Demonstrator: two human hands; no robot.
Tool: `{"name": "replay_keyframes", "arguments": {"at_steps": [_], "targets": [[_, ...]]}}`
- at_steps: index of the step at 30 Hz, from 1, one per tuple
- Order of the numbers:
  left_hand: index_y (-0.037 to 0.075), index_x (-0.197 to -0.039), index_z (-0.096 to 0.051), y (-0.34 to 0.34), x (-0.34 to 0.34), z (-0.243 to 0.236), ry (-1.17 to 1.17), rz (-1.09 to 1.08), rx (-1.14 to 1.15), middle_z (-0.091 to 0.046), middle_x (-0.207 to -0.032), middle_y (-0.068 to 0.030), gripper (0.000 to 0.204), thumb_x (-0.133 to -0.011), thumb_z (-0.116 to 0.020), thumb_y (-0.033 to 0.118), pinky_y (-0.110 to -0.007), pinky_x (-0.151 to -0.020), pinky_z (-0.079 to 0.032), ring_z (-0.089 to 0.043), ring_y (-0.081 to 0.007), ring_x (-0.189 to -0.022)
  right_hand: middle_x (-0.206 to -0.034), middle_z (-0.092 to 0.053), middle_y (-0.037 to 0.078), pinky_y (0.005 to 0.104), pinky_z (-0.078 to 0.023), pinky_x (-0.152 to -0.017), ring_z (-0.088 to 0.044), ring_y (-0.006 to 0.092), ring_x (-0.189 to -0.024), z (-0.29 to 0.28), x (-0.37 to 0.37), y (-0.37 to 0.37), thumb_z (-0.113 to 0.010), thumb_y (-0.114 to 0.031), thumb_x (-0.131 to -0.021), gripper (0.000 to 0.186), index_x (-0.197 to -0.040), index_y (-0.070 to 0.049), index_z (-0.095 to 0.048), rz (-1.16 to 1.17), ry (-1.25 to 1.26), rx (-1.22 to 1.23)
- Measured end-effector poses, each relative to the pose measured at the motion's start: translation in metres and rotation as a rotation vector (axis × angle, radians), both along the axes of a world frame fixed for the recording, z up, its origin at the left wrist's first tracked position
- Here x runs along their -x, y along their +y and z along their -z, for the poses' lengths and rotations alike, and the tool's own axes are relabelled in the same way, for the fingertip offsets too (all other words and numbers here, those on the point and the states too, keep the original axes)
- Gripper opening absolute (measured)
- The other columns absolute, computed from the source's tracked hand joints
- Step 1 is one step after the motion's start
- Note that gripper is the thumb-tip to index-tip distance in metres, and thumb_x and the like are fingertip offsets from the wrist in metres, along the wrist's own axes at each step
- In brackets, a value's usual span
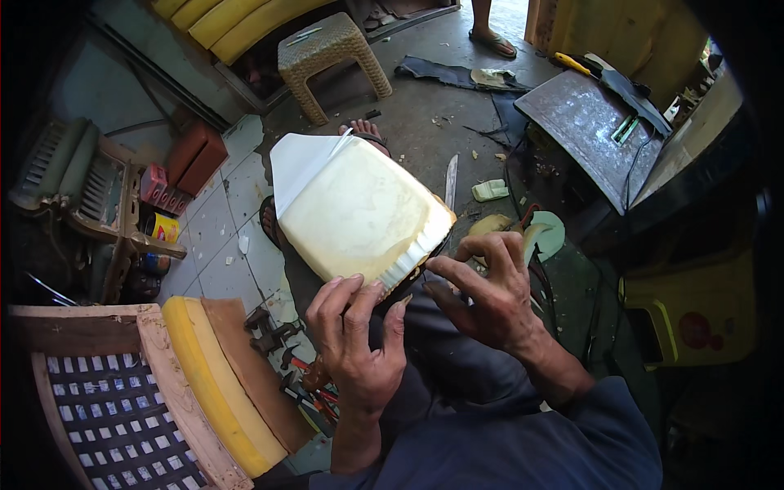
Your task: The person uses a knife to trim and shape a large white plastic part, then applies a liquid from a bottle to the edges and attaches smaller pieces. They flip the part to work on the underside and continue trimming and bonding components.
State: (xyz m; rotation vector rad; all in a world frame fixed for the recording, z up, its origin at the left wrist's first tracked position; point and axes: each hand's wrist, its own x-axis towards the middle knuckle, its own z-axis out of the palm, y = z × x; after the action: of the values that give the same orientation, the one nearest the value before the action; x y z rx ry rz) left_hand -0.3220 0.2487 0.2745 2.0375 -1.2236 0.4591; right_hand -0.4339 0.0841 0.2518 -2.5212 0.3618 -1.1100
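Observation:
A cream, padded, squarish seat cushion lies tilted over my lap, with a white sheet folded out at its far left corner. Along its near right edge the cover is gathered into small pleats, and a ragged brown rim shows below them. The fingertips of my left hand rest on the near edge, thumb apart from the fingers. Close to the pleated right corner is my right hand, its index finger and thumb apart and the other fingers bent. Nothing shows between its fingers.
A knife lies on the floor beyond the cushion, near a foam scrap. A woven stool stands at the back, and a low board with tools at right. Pliers and other hand tools, plus a webbed wooden frame, are at left.

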Motion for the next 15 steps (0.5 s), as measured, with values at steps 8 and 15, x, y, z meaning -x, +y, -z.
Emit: {"name": "replay_keyframes", "arguments": {"at_steps": [8, 15], "targets": [[0.002, -0.120, -0.066, 0.007, -0.003, 0.006, 0.099, 0.012, 0.057, -0.063, -0.124, -0.0166, 0.034, -0.089, -0.077, 0.009, -0.046, -0.100, -0.050, -0.060, -0.0365, -0.117, -0.096, -0.058, 0.003, 0.0360, -0.044, -0.082, -0.052, 0.0242, -0.092, 0.000, 0.000, -0.011, -0.086, -0.012, -0.071, 0.036, -0.105, -0.016, -0.078, -0.429, -0.058, -0.272], [0.001, -0.111, -0.069, 0.017, 0.005, 0.014, 0.001, -0.085, 0.071, -0.065, -0.101, -0.0131, 0.023, -0.089, -0.073, 0.006, -0.043, -0.086, -0.050, -0.061, -0.0302, -0.094, -0.100, -0.060, 0.008, 0.0343, -0.044, -0.078, -0.055, 0.0226, -0.091, 0.009, 0.022, -0.021, -0.069, 0.005, -0.075, 0.038, -0.108, -0.011, -0.077, -0.232, -0.110, -0.486]]}}
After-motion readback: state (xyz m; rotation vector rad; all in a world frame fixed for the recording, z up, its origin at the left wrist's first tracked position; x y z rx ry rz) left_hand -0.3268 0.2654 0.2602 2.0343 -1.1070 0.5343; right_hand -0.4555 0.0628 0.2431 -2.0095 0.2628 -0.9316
